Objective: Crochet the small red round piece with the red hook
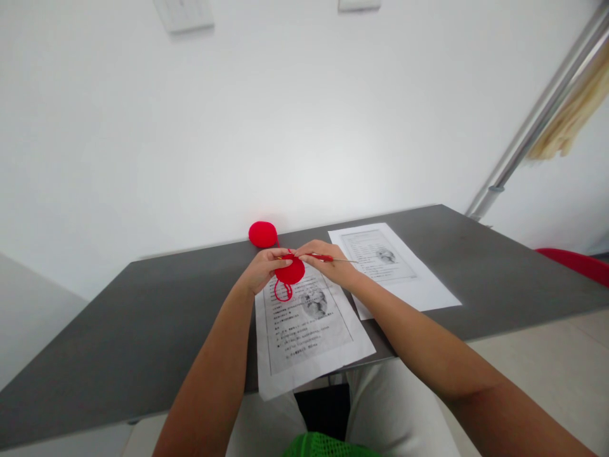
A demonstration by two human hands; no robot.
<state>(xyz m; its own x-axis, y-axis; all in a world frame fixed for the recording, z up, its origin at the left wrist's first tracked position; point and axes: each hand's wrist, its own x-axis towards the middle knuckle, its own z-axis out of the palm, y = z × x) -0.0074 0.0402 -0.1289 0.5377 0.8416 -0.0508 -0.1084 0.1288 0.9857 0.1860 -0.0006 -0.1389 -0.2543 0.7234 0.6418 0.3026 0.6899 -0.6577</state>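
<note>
My left hand (264, 268) pinches the edge of a small round piece of red crochet (291, 271) from the left. A loop of loose red yarn (281, 293) hangs below the piece. In my right hand (328, 259) is a crochet hook (323, 258) with a red handle, its thin metal end sticking out to the right past the hand. The hook's other end meets the upper edge of the crochet between both hands; its tip is too small to make out. Behind my hands a ball of red yarn (262, 234) rests on the table, a strand running from it toward the crochet.
Under my hands lies a printed sheet (304, 343), overhanging the front edge of the dark grey table (181, 317). A second printed sheet (399, 273) lies to its right. A white wall (304, 127) stands behind. A metal pole (537, 120) and a red seat (575, 263) are at the right.
</note>
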